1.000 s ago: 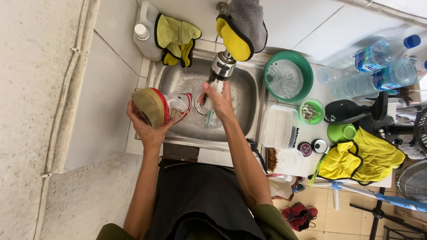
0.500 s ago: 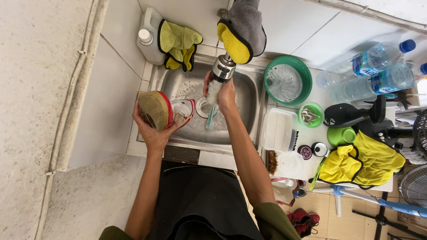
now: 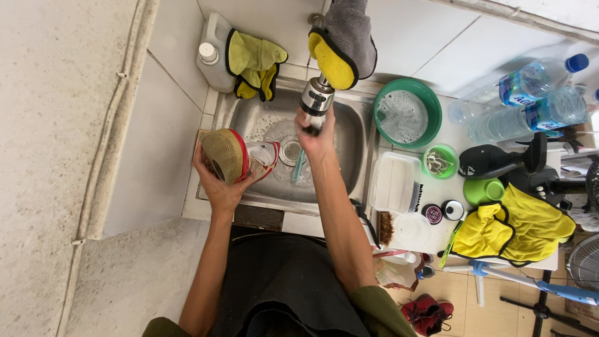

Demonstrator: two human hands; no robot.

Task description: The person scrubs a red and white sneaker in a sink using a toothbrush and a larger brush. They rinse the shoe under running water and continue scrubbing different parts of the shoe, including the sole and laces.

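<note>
Left grip [image 3: 219, 184] clamps sneaker [image 3: 240, 156] by sole; right grip [image 3: 317, 134] wraps tap nozzle [image 3: 316, 100]. Risk: wet sneaker slips into sink [image 3: 349, 125].

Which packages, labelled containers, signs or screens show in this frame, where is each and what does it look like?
Plastic jug: back left corner of the sink, whitish, white cap.
Two water bottles: lying on the counter at far right, clear, blue labels, one with a blue cap.
Lidded tub: counter just right of the sink, translucent white, rectangular.
Small round jars: in front of the tub, dark lids.
No signs or screens show.
</note>
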